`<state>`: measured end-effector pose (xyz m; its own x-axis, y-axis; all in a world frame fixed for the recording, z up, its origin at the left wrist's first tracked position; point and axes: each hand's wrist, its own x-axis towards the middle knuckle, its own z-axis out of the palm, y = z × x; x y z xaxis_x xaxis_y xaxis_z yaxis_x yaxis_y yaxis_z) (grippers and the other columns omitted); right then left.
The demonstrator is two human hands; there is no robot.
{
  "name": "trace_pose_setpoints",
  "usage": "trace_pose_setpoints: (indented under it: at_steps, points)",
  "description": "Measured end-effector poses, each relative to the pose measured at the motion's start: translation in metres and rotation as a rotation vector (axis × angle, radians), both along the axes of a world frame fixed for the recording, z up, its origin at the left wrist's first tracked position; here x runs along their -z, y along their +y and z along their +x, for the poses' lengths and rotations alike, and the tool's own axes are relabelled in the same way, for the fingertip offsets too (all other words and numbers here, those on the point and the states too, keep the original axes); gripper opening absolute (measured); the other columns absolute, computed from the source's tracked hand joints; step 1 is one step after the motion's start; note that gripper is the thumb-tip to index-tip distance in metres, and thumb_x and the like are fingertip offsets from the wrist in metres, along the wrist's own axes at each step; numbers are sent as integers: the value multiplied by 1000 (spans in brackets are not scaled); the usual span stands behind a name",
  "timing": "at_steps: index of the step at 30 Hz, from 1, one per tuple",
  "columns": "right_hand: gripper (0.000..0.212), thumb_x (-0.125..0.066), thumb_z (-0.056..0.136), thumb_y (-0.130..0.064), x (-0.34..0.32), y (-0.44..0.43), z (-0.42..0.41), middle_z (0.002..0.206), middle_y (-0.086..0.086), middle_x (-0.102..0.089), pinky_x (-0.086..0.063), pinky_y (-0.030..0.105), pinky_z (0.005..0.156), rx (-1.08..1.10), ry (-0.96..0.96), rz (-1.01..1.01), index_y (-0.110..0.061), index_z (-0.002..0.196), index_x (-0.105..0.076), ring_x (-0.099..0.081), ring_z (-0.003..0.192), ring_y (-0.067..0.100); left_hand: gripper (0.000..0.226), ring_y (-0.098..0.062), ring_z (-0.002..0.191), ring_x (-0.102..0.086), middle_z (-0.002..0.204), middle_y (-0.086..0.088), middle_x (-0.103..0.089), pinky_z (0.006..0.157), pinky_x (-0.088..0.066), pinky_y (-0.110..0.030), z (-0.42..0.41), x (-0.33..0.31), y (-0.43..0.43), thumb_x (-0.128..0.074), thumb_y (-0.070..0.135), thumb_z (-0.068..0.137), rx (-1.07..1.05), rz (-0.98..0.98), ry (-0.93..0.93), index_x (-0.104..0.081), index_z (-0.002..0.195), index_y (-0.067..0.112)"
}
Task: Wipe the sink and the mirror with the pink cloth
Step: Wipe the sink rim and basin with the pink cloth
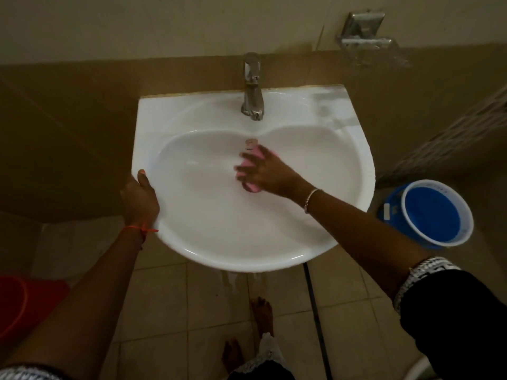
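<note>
A white wall-mounted sink (343,171) fills the middle of the view. My right hand (267,171) presses the pink cloth (251,186) against the back slope of the basin, just below the overflow hole. The cloth shows in front of and behind the fingers. My left hand (140,197) grips the sink's left rim, thumb on top. No mirror is in view.
A chrome tap (253,86) stands at the back of the sink. A metal soap holder (365,32) hangs on the wall at upper right. A blue bucket (433,215) sits on the floor at right, something red (24,305) at lower left. My bare feet (262,314) stand on wet tiles.
</note>
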<state>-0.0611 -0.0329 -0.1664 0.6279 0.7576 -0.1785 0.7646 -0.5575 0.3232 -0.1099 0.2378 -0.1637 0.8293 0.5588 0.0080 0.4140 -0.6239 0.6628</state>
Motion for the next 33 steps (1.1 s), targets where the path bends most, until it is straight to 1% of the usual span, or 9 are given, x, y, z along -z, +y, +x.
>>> trace_pose_setpoints:
  at_steps: [4,7,9,11,13,15,19,22,33]
  points:
    - [34,-43,78,-8,17,3,1,108,-1,-72,-45,51,96,-251,-20,-232,-20,86,-74,-62,112,24,43,-44,120,-47,129,-33,-50,102,-32,-41,-2,-1,0,-30,22,100,21,13,-21,-45,126,-9]
    - [16,-63,72,-7,17,-12,20,102,2,-74,-47,44,97,-259,14,-232,-13,81,-75,-64,108,22,43,-45,117,-49,127,-33,-52,101,-38,-45,-3,0,2,-30,23,100,52,8,-33,-46,125,-8]
    - [18,-63,72,-9,15,-31,30,103,0,-74,-31,33,111,-235,-16,-351,-12,85,-75,-64,109,18,44,-45,117,-50,126,-34,-52,100,-38,-46,-3,-1,1,-30,24,100,53,9,-24,-45,125,-9]
    - [36,-41,79,-4,5,-49,37,114,4,-69,-12,29,115,-218,-189,-404,-9,95,-73,-59,116,18,45,-46,117,-48,126,-35,-51,99,-36,-45,-3,-3,0,-29,24,100,36,11,9,-45,124,-11]
    - [32,-48,83,-1,-10,-59,43,126,3,-62,-21,28,115,-227,-246,-458,-11,104,-70,-48,128,18,47,-47,119,-46,128,-35,-49,101,-35,-47,-3,-4,-1,-29,26,100,17,20,29,-44,125,-11]
    - [23,-70,74,-11,-15,-75,35,123,-4,-65,-29,36,115,-65,-123,-617,-18,96,-73,-48,128,16,48,-48,119,-45,128,-35,-49,102,-35,-49,-3,-4,-1,-29,27,100,15,14,28,-44,125,-11]
    - [28,-72,68,-9,-22,-98,28,112,-5,-70,-4,54,112,59,-230,-668,-20,94,-73,-55,121,17,47,-50,115,-48,125,-37,-50,100,-37,-52,-6,-7,-3,-29,25,101,37,26,17,-45,123,-12]
    - [28,-67,75,-10,-22,-98,23,114,-6,-69,-22,52,112,154,-320,-714,-26,97,-72,-53,122,19,47,-50,116,-47,125,-37,-50,101,-38,-52,-6,-8,-3,-29,27,100,43,13,23,-44,125,-11]
    - [15,-58,88,-19,-53,-95,-3,92,10,-71,-29,66,101,620,-128,-303,-11,98,-66,-63,98,36,49,-53,117,-44,127,-40,-47,102,-36,-53,-6,-9,-4,-29,28,100,25,40,63,-43,124,-13]
